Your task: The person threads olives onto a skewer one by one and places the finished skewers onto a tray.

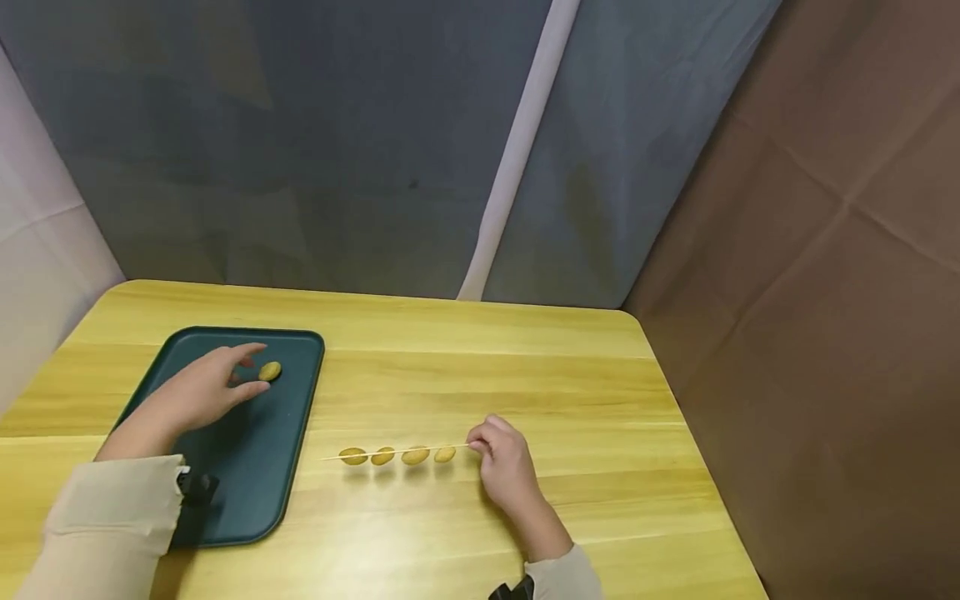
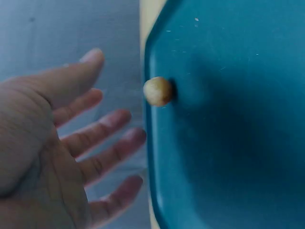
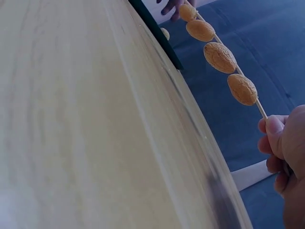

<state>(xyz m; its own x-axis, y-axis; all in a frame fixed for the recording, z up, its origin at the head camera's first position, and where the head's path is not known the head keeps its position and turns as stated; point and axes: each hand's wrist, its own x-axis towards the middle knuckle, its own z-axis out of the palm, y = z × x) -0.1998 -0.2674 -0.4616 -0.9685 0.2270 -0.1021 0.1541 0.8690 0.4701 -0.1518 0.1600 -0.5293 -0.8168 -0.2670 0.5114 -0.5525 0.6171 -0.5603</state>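
Note:
My right hand (image 1: 507,462) pinches one end of a thin wooden skewer (image 1: 327,458) between thumb and fingers. Several oval, yellow-brown pieces with wrinkled skin, like baby potatoes (image 3: 220,57), are threaded along the skewer, which is held level above the table. One loose piece like a baby potato (image 1: 270,372) lies on the dark green tray (image 1: 258,500). Just beside it, over the tray, is my left hand (image 1: 213,385), thumb and fingers spread apart. In the left wrist view nothing sits between those fingers and the loose piece (image 2: 158,91) stands off their tips.
The tray rests on the left side of a wood-grain table (image 1: 570,383). Grey-blue cloth (image 1: 337,150) hangs behind the table, with a pale pole-like strip (image 1: 517,142) in front of it. Brown cloth (image 1: 832,333) closes the right side, and white cloth (image 1: 45,225) the left.

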